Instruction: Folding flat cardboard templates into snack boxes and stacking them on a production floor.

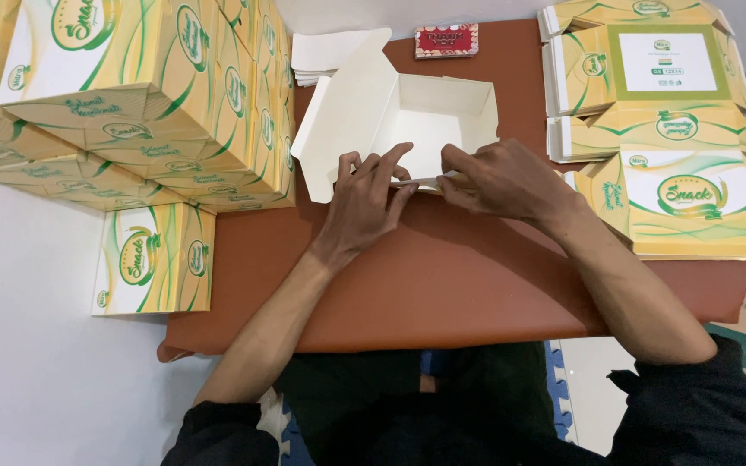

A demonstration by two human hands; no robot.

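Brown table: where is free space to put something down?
The brown table is bare in front of both hands, between the open white box and the near edge. It is crowded elsewhere: folded boxes on the left, flat boxes on the right.
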